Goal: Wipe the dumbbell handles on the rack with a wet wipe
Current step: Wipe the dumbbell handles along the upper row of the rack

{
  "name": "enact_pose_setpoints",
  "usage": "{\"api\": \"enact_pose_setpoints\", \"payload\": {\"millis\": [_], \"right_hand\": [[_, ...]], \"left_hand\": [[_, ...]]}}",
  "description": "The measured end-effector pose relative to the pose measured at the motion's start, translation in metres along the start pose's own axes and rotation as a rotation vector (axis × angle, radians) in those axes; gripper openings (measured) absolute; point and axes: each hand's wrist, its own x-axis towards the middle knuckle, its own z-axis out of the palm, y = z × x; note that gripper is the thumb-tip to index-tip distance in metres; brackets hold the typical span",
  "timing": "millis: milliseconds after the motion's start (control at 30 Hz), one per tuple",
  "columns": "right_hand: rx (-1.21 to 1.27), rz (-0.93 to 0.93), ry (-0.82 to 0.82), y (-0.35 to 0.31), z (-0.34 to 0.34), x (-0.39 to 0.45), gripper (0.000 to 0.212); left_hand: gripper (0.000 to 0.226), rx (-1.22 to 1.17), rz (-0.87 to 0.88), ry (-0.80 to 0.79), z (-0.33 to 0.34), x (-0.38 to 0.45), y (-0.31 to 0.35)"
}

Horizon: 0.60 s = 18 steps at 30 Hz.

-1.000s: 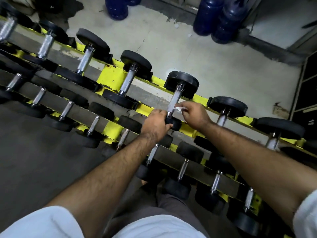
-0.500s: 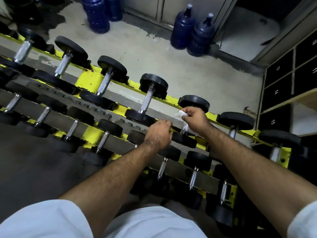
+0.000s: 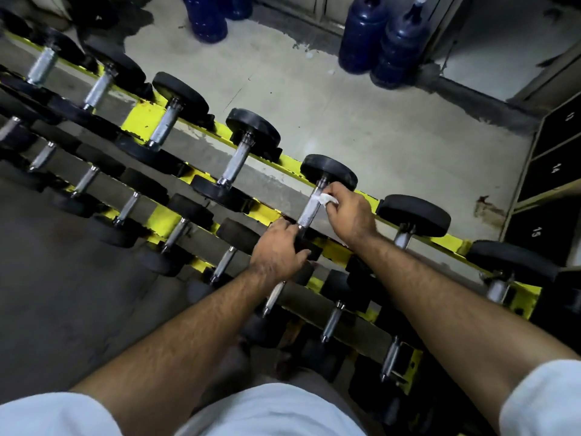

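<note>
Head camera looks steeply down, close over the dumbbell rack.

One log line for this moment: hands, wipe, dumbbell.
right hand: presses wet wipe on handle | left hand: grips dumbbell's near weight | phase: wiping, top rack

- On the dark cubby shelf at the right edge I read the white number "14" on the middle dark panel, turned sideways.
- On the panel below it I read "15", also sideways.
- The panel above carries another white number, too cut off and blurred for me to read.
- I find no readable weight marks or brand on the dumbbell heads, and no label on the blue bottles.
</note>
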Motion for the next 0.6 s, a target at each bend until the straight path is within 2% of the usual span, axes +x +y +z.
{"api": "enact_pose_setpoints", "payload": {"millis": [167, 300, 500, 600], "right_hand": [[-0.032, -0.436, 0.044, 0.007, 0.015, 0.029, 0.027], [-0.137, -0.648, -0.061, 0.044, 0.043, 0.044, 0.036], [-0.3, -0.749, -0.22, 0.069, 0.038, 0.035, 0.044], [-0.386, -0.749, -0.21, 0.073, 0.034, 0.026, 0.049]], "left_hand": [[0.053, -0.031, -0.023, -0.006, 0.0, 0.002, -0.002], [0.052, -0.04, -0.036, 0.008, 0.003, 0.003, -0.004], [0.052, -0.052, -0.044, -0.005, -0.001, 0.002, 0.0], [0.053, -0.048, -0.064, -0.016, -0.003, 0.002, 0.001]]}}
